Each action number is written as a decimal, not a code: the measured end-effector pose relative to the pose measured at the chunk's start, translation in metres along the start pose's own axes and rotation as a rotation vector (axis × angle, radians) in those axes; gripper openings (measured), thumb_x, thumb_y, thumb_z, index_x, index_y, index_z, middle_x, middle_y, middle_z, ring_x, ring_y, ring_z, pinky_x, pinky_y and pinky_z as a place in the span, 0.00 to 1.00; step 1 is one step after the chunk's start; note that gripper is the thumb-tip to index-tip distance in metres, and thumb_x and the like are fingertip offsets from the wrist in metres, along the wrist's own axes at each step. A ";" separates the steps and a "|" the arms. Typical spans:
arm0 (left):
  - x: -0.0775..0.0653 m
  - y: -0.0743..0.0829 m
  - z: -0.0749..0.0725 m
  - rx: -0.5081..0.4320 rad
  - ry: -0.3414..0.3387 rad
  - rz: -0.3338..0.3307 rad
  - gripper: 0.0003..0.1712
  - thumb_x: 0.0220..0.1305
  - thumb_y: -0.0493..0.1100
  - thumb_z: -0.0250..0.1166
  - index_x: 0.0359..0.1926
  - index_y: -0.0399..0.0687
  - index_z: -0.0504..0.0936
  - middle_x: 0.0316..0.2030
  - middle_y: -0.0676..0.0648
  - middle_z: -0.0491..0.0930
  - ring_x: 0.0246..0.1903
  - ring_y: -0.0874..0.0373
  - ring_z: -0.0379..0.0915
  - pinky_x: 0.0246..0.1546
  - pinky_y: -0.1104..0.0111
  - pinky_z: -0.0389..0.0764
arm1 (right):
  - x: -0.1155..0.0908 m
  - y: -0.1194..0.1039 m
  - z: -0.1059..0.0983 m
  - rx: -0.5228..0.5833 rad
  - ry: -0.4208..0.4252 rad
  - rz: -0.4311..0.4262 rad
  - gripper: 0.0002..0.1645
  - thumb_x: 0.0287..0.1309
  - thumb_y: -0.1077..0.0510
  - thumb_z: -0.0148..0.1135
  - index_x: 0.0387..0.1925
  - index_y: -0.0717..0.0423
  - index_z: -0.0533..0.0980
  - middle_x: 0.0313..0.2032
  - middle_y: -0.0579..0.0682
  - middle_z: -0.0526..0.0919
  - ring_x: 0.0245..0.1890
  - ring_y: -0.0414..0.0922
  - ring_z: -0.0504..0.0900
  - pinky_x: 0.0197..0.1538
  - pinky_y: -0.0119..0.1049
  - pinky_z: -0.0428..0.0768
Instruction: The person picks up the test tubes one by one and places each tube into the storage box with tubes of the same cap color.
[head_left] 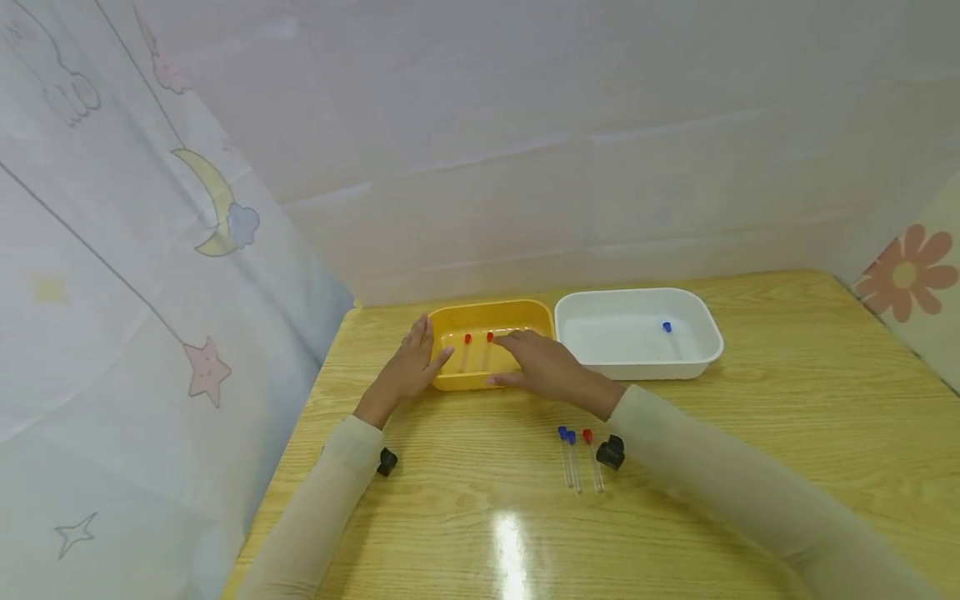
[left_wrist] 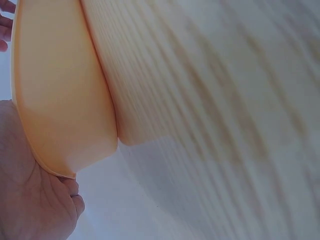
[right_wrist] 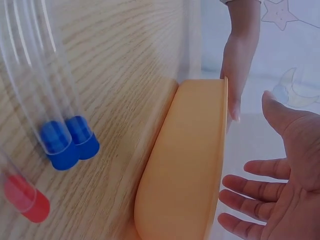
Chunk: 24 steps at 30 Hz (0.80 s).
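My left hand [head_left: 405,367] holds the left end of a yellow tray [head_left: 491,382]; in the left wrist view its palm lies against the rim [left_wrist: 37,165] with fingertips bent below it. Over the tray's right front part hovers my right hand [head_left: 543,362], fingers spread and nothing in them, as the right wrist view also shows. Two clear tubes with red caps [head_left: 468,339] lie side by side inside the yellow tray, partly hard to see. On the table below my right hand lie two blue-capped tubes [head_left: 573,462] and one red-capped tube [head_left: 594,462].
A white tray [head_left: 637,369] stands against the yellow tray's right side, with one blue-capped tube [head_left: 667,328] in it. Small black devices [head_left: 611,452] sit at both wrists. Behind the wooden table [head_left: 465,500] hangs a pale cloth [head_left: 562,167]; another printed cloth [head_left: 150,333] hangs at the left.
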<state>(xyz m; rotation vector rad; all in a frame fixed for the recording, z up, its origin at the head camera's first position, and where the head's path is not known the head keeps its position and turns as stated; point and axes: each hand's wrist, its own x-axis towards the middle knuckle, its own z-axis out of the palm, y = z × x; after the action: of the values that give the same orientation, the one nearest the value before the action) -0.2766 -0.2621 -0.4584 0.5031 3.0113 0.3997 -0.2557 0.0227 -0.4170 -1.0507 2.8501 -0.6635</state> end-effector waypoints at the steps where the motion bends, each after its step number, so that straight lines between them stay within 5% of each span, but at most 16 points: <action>1: 0.000 0.000 0.000 -0.002 -0.002 -0.001 0.51 0.78 0.70 0.33 0.79 0.33 0.32 0.79 0.38 0.25 0.79 0.41 0.27 0.76 0.49 0.39 | -0.001 0.000 0.000 -0.001 0.003 -0.003 0.47 0.63 0.32 0.64 0.71 0.59 0.70 0.67 0.58 0.74 0.69 0.59 0.70 0.66 0.58 0.72; 24: -0.001 -0.003 0.002 -0.005 0.001 0.008 0.52 0.78 0.70 0.33 0.79 0.33 0.32 0.79 0.40 0.23 0.79 0.44 0.24 0.77 0.51 0.38 | -0.036 0.000 -0.007 -0.015 0.078 -0.071 0.46 0.63 0.35 0.66 0.69 0.62 0.70 0.63 0.59 0.78 0.61 0.57 0.78 0.56 0.53 0.80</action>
<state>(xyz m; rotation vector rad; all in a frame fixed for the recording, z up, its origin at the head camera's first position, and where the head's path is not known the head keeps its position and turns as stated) -0.2765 -0.2645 -0.4614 0.5155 3.0092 0.4087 -0.2293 0.0482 -0.4151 -1.1581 2.8996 -0.7038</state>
